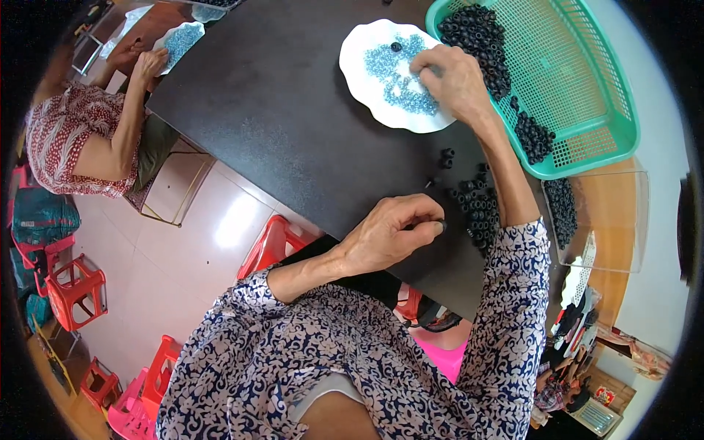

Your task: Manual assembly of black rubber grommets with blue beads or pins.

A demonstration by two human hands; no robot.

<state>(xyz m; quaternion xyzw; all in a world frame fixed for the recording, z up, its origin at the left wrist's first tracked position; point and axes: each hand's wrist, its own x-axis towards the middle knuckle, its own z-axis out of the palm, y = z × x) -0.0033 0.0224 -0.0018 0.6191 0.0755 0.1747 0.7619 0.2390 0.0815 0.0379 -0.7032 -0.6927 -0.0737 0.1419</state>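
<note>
My left hand (385,238) is closed above the dark table's near edge, with a small round black part (442,226) pinched at its fingertips. My right hand (456,82) reaches over a white scalloped plate (361,81), fingers bent together among small clear bluish pieces (384,61). Whatever its fingertips pinch is too small to make out. One black part (396,46) sits on the plate among those pieces. Between my forearms, several black parts (480,213) lie in a group on the table, and a few more (446,157) are scattered nearer the plate.
A green mesh basket (623,95) with heaps of black parts (473,37) stands at the far right, beside a clear box (601,220) holding more. Across the table to the left, another person (88,139) works at a similar plate (183,45). Red stools (77,290) stand on the floor.
</note>
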